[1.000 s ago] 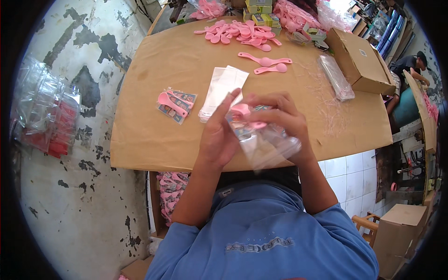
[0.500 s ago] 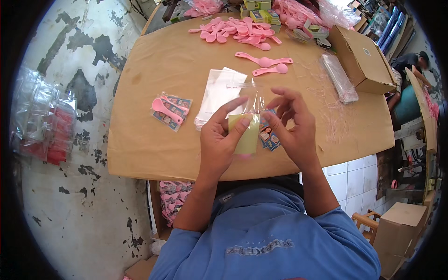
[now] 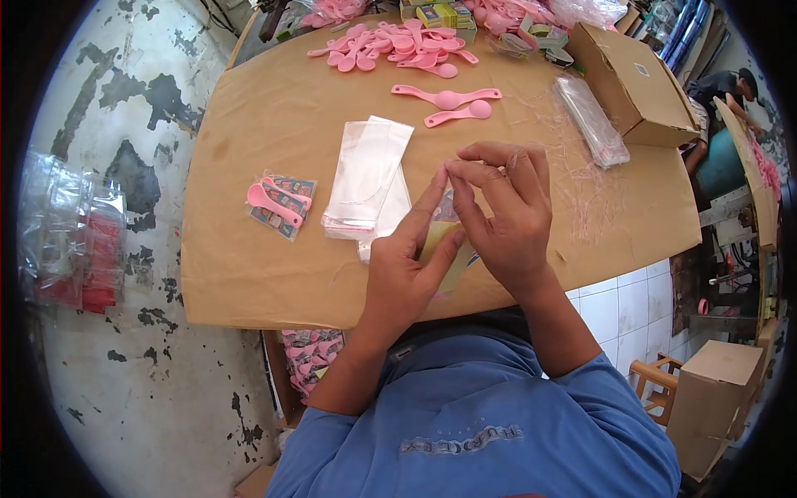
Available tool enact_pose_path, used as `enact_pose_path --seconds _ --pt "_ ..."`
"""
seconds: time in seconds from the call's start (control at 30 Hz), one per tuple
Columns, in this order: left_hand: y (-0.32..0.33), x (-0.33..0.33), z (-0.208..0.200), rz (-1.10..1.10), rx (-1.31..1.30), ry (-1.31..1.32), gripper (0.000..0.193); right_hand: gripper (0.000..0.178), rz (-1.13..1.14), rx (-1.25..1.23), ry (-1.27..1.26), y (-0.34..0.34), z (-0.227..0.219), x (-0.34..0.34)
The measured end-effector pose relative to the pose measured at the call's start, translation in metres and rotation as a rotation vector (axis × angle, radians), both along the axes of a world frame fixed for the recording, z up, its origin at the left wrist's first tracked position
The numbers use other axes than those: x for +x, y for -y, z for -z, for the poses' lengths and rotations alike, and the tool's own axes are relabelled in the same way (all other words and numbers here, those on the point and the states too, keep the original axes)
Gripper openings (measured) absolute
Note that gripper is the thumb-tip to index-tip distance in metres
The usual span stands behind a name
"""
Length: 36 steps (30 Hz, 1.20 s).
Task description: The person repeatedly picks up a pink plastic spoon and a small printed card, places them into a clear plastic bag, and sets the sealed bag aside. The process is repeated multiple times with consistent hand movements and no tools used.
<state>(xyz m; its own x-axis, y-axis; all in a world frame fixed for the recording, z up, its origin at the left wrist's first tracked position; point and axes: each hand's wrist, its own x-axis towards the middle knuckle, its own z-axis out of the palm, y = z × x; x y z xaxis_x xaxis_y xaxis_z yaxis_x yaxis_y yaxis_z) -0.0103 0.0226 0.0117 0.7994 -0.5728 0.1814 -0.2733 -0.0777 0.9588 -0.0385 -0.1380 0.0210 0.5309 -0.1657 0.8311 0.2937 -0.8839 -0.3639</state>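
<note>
Blue short-sleeved T-shirt (image 3: 473,394), curved dark lettering (image 3: 462,441) across its front, black legwear (image 3: 486,322)

Left hand (image 3: 408,264) points to 1 o'clock, right hand (image 3: 510,212) to 11, both pinching, fingertips (image 3: 441,175) together; forearms (image 3: 363,358) slant from 7 and 5

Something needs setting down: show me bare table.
Bare table lies between the pink spoon pile and the two leftmost spoons, and below those at the near-left corner. Crowded: the far edge; the middle, around left hand and right hand.
</note>
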Motion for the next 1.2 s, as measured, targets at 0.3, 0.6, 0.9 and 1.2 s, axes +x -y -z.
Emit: enact_pose_path --seconds 0.3,0.6,0.9,1.2 --pt "-0.009 0.002 -0.003 0.078 -0.053 -0.135 0.064 0.019 -0.109 0.418 0.044 0.023 0.001 0.002" --pt "-0.008 0.013 -0.002 0.014 -0.359 -0.429 0.035 0.016 -0.601 1.104 -0.162 0.052 0.011 -0.030" --pt "-0.007 0.018 -0.002 0.018 -0.411 -0.314 0.027 0.015 -0.572 0.986 -0.525 0.010 0.008 -0.018" --pt "-0.023 0.027 -0.001 -0.003 -0.298 -0.304 0.026 0.013 -0.692 1.033 -0.433 0.012 0.012 -0.009"
